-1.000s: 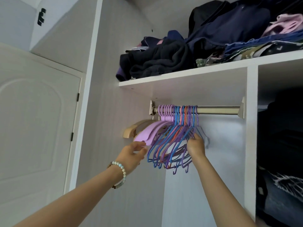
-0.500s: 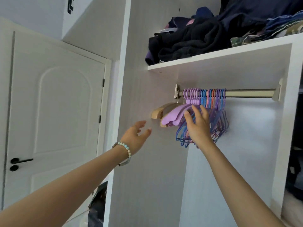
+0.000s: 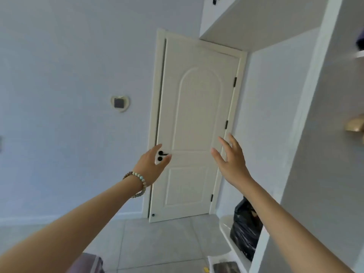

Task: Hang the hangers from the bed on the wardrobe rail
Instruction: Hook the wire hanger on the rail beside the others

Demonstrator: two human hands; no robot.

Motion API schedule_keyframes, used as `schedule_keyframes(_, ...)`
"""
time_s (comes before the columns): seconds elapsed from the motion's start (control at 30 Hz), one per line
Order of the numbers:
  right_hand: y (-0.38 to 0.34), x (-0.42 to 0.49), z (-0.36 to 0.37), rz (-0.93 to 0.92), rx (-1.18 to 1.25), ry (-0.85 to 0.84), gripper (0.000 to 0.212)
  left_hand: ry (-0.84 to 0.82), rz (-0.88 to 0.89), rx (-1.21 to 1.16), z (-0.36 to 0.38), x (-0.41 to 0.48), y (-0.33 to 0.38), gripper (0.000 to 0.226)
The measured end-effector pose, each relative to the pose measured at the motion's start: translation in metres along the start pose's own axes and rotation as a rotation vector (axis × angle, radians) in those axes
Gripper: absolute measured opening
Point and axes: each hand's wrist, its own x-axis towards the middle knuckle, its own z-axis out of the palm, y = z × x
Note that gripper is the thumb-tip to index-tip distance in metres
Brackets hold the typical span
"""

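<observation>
I see left hand (image 3: 151, 164) and right hand (image 3: 232, 162), fingers spread, holding nothing, before door (image 3: 197, 125). Tan hanger end (image 3: 355, 125) at right edge, blurred; can't tell its axis.

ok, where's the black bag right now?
Head view, lower right: the black bag sits on a white ledge right of the door, below the right hand.

A black bag (image 3: 246, 229) sits on the low white shelf (image 3: 225, 225).

Bare, sleeveless forearms; a beaded bracelet (image 3: 138, 183) of pale and brown beads at the left wrist.
</observation>
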Motion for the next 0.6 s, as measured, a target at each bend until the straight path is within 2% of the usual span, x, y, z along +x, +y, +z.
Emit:
schedule_keyframes(0.3, -0.125, -0.056, 0.245, -0.156, 0.070, -0.484, 0.065, 0.051, -0.448, 0.228, -0.126, -0.111, -0.223, 0.073)
schedule_keyframes(0.6, -0.147, -0.149, 0.455, -0.252, -0.026, -0.909, 0.075, -0.042, -0.845, 0.426, -0.137, -0.235, -0.401, 0.079)
